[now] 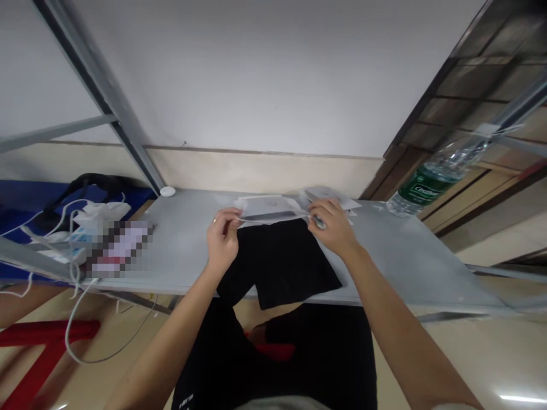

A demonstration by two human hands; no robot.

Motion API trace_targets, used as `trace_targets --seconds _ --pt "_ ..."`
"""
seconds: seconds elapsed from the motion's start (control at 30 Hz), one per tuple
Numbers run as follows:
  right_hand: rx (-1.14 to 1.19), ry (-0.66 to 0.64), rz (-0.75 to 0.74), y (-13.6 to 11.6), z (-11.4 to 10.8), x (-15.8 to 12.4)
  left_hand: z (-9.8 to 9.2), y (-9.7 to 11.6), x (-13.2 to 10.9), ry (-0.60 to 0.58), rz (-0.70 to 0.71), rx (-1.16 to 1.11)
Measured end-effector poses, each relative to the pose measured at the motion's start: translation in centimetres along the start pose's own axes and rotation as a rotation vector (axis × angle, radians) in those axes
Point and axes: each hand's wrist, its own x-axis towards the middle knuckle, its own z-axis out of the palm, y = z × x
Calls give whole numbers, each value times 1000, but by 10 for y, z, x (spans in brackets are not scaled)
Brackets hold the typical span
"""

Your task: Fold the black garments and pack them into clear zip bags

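Note:
Between my two hands, a translucent plastic bag (273, 206) is held by its left and right ends just above the far part of the tabletop. My left hand (224, 236) pinches the left end, with a ring on one finger. At the right end, my right hand (329, 222) has its fingers closed on the bag's edge. Below the bag a folded black cloth garment (282, 259) lies flat, its near edge hanging over the table's front. Behind my right hand rests a stack of similar plastic bags (320, 195).
The grey table (397, 262) stands against a wall. A green-labelled plastic bottle (431, 182) hangs tilted at the right frame post. At left are a power strip with white cables (81, 239), a blurred-out device (122, 247) and a small white round object (168, 191).

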Motion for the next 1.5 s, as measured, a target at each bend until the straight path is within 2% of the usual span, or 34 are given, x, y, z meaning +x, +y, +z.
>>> trace_targets --seconds 0.13,0.23,0.33,0.47,0.57,0.63,0.7,0.8,0.93,1.1,1.37,1.5 --pt "80 -185 16 -11 -6 -42 -23 -4 -21 -198 -61 146" --pt "235 -201 163 -25 2 -62 -27 1 -24 -219 -44 266" --pt "518 -105 421 -39 32 -58 -8 11 -16 -317 59 337" --pt "631 10 491 -41 86 -31 37 19 -5 -511 139 444" --pt "708 83 614 -29 119 -18 62 11 -6 -651 95 510" --pt "765 138 702 -21 133 -20 70 2 -11 -700 90 534" --pt "790 173 724 -15 141 -28 72 -7 -19 -713 130 542" --pt "756 116 670 -11 145 -41 69 -13 -30 -728 182 567" --pt "675 -27 616 -10 146 -47 62 -15 -35 -795 117 629" --pt "598 -110 572 -10 144 -46 54 -18 -33 -876 74 625" --pt "484 -201 540 -12 137 -46 49 -13 -31 -881 5 614" --pt "319 -235 469 -12 133 -45 48 -8 -30 -876 -16 623"
